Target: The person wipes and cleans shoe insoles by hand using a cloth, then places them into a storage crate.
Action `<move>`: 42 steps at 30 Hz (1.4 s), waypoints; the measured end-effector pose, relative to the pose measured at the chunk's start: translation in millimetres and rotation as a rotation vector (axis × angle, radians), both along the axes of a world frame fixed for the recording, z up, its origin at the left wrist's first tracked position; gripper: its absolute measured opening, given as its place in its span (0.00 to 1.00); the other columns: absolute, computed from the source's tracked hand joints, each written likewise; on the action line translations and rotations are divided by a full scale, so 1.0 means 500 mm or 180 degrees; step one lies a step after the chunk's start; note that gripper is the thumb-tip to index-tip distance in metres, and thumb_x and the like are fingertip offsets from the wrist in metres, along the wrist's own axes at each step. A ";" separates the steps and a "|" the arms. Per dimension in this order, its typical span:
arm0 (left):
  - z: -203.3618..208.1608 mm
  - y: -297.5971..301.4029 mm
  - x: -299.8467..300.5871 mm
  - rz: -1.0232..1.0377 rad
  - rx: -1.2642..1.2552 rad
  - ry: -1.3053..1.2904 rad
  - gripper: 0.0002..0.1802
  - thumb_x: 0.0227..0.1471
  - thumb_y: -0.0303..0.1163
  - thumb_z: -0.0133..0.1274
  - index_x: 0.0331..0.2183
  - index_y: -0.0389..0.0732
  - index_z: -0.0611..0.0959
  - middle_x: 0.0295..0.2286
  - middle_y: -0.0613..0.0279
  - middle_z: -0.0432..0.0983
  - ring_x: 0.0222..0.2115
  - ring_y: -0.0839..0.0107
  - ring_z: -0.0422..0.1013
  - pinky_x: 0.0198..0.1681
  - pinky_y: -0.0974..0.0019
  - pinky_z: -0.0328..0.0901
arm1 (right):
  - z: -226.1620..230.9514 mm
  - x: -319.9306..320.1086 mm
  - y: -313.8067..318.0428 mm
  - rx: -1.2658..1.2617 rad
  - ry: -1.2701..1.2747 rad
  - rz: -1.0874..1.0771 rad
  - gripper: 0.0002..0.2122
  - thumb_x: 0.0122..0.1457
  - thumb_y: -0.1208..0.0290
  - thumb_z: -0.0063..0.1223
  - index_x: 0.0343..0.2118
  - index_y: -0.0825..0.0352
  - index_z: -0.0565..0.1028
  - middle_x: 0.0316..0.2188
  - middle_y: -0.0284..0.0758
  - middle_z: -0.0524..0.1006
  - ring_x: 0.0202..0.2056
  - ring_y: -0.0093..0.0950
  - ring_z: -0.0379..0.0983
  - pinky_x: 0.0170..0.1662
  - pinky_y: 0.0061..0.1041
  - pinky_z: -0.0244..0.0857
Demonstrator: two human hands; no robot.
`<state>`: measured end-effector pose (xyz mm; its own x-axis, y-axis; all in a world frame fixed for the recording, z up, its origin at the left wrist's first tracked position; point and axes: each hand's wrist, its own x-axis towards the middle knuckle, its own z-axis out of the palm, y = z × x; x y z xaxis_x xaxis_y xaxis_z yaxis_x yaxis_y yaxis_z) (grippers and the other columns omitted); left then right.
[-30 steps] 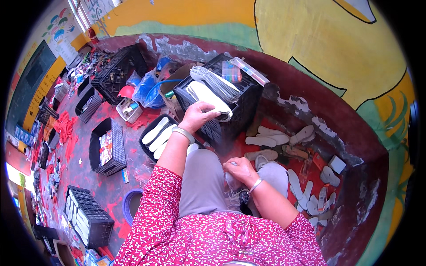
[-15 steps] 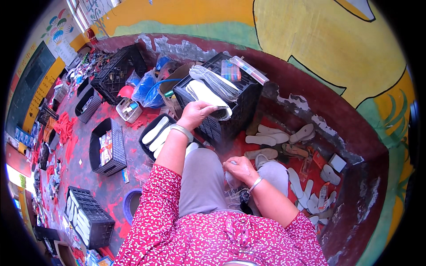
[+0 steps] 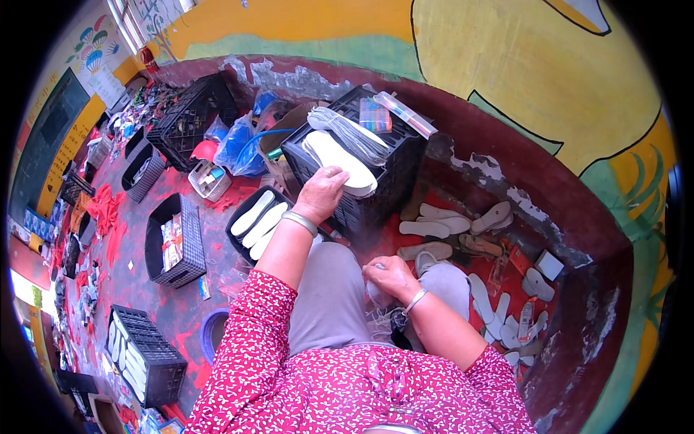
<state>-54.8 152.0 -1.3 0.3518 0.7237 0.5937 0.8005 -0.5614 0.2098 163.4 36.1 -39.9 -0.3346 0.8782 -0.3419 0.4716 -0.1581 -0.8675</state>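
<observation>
Left hand: your left hand [image 3: 323, 194] is over the near side of the crate, fingers close together at the edge of the white insole; whether they pinch it, you cannot tell from here.
White insole: it lies on top of a pile at the near edge of the black crate [image 3: 394, 186] — its near end beside your fingertips.
Right hand: your right hand [image 3: 390, 277] is half curled above your right knee [image 3: 444, 286], well apart from the pile; something small and pale shows at its fingers, but you cannot tell what it is or how firmly they close.
Crate top: a grey-edged stack [image 3: 354, 137] leans beside your white insole [image 3: 340, 160], with a colourful packet [image 3: 375, 116] behind.
Dark bin: left of your left knee, the bin [image 3: 235, 239] holds pale insoles [image 3: 253, 210] in a row.
Red floor covering: to your right — scattered loose insoles [image 3: 426, 229].
</observation>
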 end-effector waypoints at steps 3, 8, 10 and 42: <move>-0.007 0.009 0.004 0.0093 -0.0074 -0.0178 0.15 0.45 0.24 0.52 0.39 0.41 0.78 0.38 0.54 0.75 0.41 0.56 0.71 0.45 0.60 0.67 | -0.002 0.001 0.000 -0.0031 0.0031 -0.0009 0.17 0.47 0.57 0.53 0.33 0.65 0.80 0.30 0.45 0.79 0.35 0.38 0.77 0.43 0.30 0.67; -0.020 0.022 0.010 0.0201 0.0275 -0.0649 0.16 0.44 0.20 0.50 0.39 0.41 0.78 0.38 0.53 0.75 0.41 0.54 0.71 0.48 0.58 0.65 | 0.001 0.001 0.000 0.0004 0.0008 -0.0007 0.15 0.49 0.61 0.53 0.31 0.69 0.80 0.27 0.40 0.79 0.31 0.30 0.76 0.39 0.26 0.68; -0.028 0.030 0.005 0.0158 0.0402 -0.1083 0.16 0.43 0.20 0.50 0.39 0.40 0.78 0.38 0.52 0.76 0.41 0.53 0.71 0.48 0.58 0.65 | 0.003 0.001 0.001 -0.0066 -0.0026 0.0079 0.17 0.48 0.57 0.52 0.33 0.66 0.80 0.30 0.46 0.79 0.35 0.39 0.76 0.43 0.30 0.67; 0.011 0.059 -0.040 -0.0270 -0.0709 -0.3752 0.09 0.55 0.26 0.50 0.39 0.36 0.80 0.31 0.67 0.77 0.31 0.82 0.69 0.33 0.76 0.65 | 0.096 -0.076 0.157 0.2476 -0.1655 -0.0031 0.23 0.52 0.67 0.50 0.53 0.63 0.67 0.29 0.42 0.75 0.30 0.41 0.75 0.34 0.40 0.68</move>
